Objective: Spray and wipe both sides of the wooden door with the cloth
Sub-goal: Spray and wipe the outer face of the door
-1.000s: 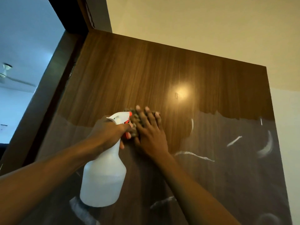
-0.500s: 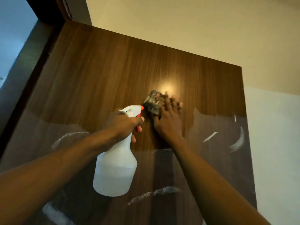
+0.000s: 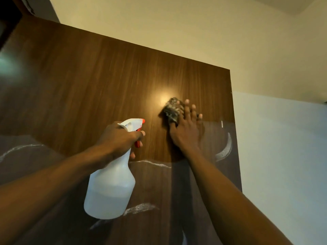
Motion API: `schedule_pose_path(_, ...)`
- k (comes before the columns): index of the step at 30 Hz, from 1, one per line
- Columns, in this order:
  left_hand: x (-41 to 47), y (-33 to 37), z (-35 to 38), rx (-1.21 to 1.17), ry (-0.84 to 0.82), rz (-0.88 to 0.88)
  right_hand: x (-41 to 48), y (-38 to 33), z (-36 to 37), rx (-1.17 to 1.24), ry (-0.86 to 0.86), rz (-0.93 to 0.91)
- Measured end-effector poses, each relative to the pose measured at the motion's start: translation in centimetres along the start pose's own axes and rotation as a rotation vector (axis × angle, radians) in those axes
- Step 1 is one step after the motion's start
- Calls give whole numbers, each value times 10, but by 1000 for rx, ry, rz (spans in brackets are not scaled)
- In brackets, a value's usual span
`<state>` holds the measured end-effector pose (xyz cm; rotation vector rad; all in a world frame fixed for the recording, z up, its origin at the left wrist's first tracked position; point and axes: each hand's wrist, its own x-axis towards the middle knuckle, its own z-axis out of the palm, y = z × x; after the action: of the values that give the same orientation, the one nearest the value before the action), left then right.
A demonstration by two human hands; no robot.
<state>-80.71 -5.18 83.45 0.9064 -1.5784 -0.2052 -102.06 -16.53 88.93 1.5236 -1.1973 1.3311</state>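
Door (image 3: 106, 76), brown wood grain, fills most of the view, seen from below at an upward angle. Its top edge meets a cream wall (image 3: 177, 23).

Since a second ago my right hand (image 3: 185, 133) has slid the cloth (image 3: 172, 110) to the right across the upper panel. Then the cloth sat touching the nozzle of the bottle (image 3: 109, 188). Now it is apart from the bottle, just right of a bright glare (image 3: 163, 99), and nearer the door's right edge. I judge that one wiping pass across this face is partway along. The strip toward the right edge is left to cover, and the other face is not in sight.

Right hand: arm stretched up, palm flat on the wood, fingers straight and spread. It presses the crumpled, mottled cloth against the door on the thumb side. It grips nothing; it only pushes. Slight blur at the fingers suggests motion.

Left hand (image 3: 118, 138): raised beside the right, lower and to the left. Its fingers curl round the neck of the white bottle, with one finger lying across the red trigger (image 3: 138, 144). The nozzle points at the door. The bottle hangs below the fist, partly filled.

Below both hands the door looks duller and greyer, with white streaks (image 3: 224, 149). Whether that is wet spray or residue, I cannot tell.
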Motion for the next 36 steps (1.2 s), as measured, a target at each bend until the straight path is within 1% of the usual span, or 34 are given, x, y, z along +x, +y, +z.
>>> schedule_pose_path(2,2,8,19,11,-1,15,-9,5,5,-23,-1,-154)
schedule_pose_path(4,3,14,38,19,31,8,-34,19,9,-24,-33,-351)
schedule_pose_path(6,2,19,57,24,58,-21,-59,45,11,-39,-36,-466)
schedule_pose_path(7,1,21,67,24,50,-17,-66,64,12,-50,-32,-467)
schedule_pose_path(8,1,23,75,14,28,-1,-69,86,11,-53,-23,-426)
schedule_pose_path(9,0,24,83,-3,10,18,-68,107,9,-56,-9,-351)
schedule_pose_path(12,-6,28,100,-21,14,19,-42,151,-10,-30,11,-23)
schedule_pose_path(14,-8,31,109,-17,18,13,-9,155,-24,41,38,137)
schedule_pose_path(15,-8,33,113,-18,15,14,8,150,-28,63,48,165)
schedule_pose_path(17,-9,39,122,-14,11,9,27,134,-28,57,43,108)
schedule_pose_path(19,-10,44,131,-4,8,9,18,120,-19,62,3,-66)
schedule_pose_path(21,-12,45,140,14,24,2,-21,117,-8,46,-44,-262)
schedule_pose_path(23,-17,42,148,35,50,-25,-69,135,-2,7,-45,-385)
schedule_pose_path(25,-24,39,155,23,28,-40,-99,167,-3,19,-17,-359)
schedule_pose_path(27,-32,36,160,13,17,-54,-100,196,-10,19,4,-236)
schedule_pose_path(30,-43,36,162,9,36,-57,-59,203,-22,44,-2,-25)
schedule_pose_path(32,-47,36,166,12,50,-53,-27,188,-25,85,9,43)
schedule_pose_path(33,-49,36,169,17,65,-58,-18,179,-25,83,9,34)
schedule_pose_path(34,-52,37,171,21,65,-73,-16,168,-22,65,2,-11)
schedule_pose_path(36,-56,39,177,10,46,-91,-38,148,-12,15,-42,-206)
